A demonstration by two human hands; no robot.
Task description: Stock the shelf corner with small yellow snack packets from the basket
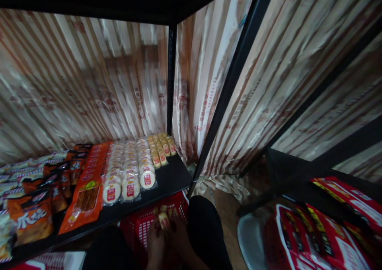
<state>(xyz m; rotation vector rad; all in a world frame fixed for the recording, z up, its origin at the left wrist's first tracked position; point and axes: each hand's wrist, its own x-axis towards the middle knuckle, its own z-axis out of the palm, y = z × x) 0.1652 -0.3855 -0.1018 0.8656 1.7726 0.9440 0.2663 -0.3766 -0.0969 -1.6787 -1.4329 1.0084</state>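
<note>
Both hands, left (155,240) and right (178,236), close around small yellow packets (164,220) over the red basket (142,227), just nearer than the black shelf's (176,175) edge. Matching rows (162,159) sit farther off, at its far right corner; the right hand looks closer to its right edge. Dimness hides the bunch's long axis.

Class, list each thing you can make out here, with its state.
Left hand: curled around cakes
Right hand: curled around cakes
Small held cakes: wrapped, bunched
Small shelf cakes: wrapped, in columns
Round white cakes: wrapped, overlapping
Long orange packet: lying flat
Red basket: partly under shelf
Curtain: hanging in folds
</note>
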